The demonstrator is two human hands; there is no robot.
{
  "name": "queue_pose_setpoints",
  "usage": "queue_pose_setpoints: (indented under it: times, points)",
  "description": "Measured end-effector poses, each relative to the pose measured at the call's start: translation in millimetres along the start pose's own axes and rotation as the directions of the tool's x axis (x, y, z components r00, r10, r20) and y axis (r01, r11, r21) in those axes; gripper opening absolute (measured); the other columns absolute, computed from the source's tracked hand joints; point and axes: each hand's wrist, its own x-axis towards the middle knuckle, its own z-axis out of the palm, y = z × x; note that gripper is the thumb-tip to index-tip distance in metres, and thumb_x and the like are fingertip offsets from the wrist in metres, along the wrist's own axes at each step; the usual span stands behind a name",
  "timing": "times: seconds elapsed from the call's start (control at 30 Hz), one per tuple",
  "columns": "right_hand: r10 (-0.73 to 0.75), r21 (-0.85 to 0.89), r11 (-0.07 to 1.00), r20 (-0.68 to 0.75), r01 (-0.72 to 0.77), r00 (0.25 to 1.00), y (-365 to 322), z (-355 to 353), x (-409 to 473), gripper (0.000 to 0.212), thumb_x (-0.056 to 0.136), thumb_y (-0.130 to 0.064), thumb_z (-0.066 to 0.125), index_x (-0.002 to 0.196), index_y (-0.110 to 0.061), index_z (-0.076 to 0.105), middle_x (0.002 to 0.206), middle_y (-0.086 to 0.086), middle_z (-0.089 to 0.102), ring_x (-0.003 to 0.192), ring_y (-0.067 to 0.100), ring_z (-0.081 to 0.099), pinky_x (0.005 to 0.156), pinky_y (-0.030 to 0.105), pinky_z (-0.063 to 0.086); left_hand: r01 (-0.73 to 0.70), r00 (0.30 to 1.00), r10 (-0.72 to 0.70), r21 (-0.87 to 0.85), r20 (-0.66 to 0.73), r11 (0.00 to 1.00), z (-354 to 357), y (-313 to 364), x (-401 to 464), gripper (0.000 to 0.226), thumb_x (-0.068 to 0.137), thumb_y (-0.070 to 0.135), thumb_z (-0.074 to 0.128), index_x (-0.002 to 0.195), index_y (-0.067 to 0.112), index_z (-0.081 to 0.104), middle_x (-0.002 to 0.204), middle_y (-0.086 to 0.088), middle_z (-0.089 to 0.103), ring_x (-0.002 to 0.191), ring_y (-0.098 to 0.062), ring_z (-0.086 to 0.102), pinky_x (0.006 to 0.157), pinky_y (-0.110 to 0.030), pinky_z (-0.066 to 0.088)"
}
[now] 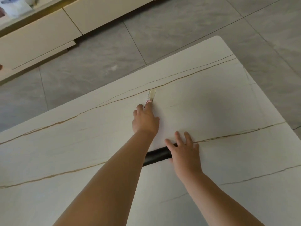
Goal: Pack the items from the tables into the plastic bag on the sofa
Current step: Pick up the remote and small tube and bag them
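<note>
The work surface is a white table [211, 101] with thin gold-brown veins and a rounded far corner. It stands on a floor [101, 62] of large grey tiles. Along the far left runs a low cream cabinet [40, 38] with flat drawer fronts.

Two task items lie on the table. A small clear tube [150, 96] with a pinkish near end lies near the table's middle, pointing away from the person. A black cylinder [157, 155] lies on its side nearer the person.

The left hand [145, 120] reaches forward, and its fingertips touch the near end of the clear tube. The fingers are curled loosely; whether they have hold of the tube cannot be told. The right hand [184, 150] rests flat, fingers spread, over the right end of the black cylinder. It covers that end without closing around it.

The left forearm crosses over the left end of the black cylinder and hides it. A white packet [14, 6] on the cabinet top is cut off by the picture's edge and blurred. The plastic bag and sofa are out of view.
</note>
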Motion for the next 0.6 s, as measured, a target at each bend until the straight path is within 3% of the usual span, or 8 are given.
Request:
queue_pose_setpoints:
  times: [0.23, 0.43, 0.6]
  points:
    - [-0.016, -0.024, 1.000, 0.032, 0.017, 0.999, -1.4, 0.1, 1.5, 0.062, 0.092, -0.020, 0.057, 0.143, -0.030, 0.023, 0.158, 0.009, 0.006, 0.145, 0.040, 0.004, 0.109, 0.059, 0.025, 0.066, 0.994, -0.056, 0.107, -0.094, 0.992, 1.0, 11.1, 33.5, 0.041, 0.096, 0.027, 0.047, 0.133, 0.012, 0.038, 0.132, -0.012, 0.042, 0.122, -0.030, 0.040, 0.089, -0.037, 0.043]
    - [-0.011, -0.052, 0.999, 0.049, 0.014, 0.999, -1.4, -0.5, 0.8, 0.064, 0.091, -0.018, 0.059, 0.143, -0.022, 0.022, 0.158, 0.012, 0.008, 0.145, 0.042, 0.005, 0.109, 0.062, 0.024, 0.126, 0.992, -0.126, -0.002, -0.032, 0.992, 1.7, 6.8, 34.1, 0.038, 0.095, 0.024, 0.051, 0.129, 0.009, 0.041, 0.125, -0.012, 0.048, 0.117, -0.029, 0.048, 0.087, -0.037, 0.045]
    - [-0.015, -0.080, 0.997, 0.042, 0.019, 0.999, -1.4, -3.3, -0.9, 0.045, 0.091, -0.018, 0.059, 0.132, -0.018, 0.040, 0.157, 0.013, 0.015, 0.144, 0.042, 0.011, 0.105, 0.061, 0.030, 0.134, 0.991, -0.133, -0.017, 0.031, 0.991, 4.9, -8.3, 2.6, 0.035, 0.094, 0.026, 0.053, 0.124, 0.009, 0.049, 0.118, -0.010, 0.052, 0.106, -0.026, 0.055, 0.084, -0.034, 0.050]
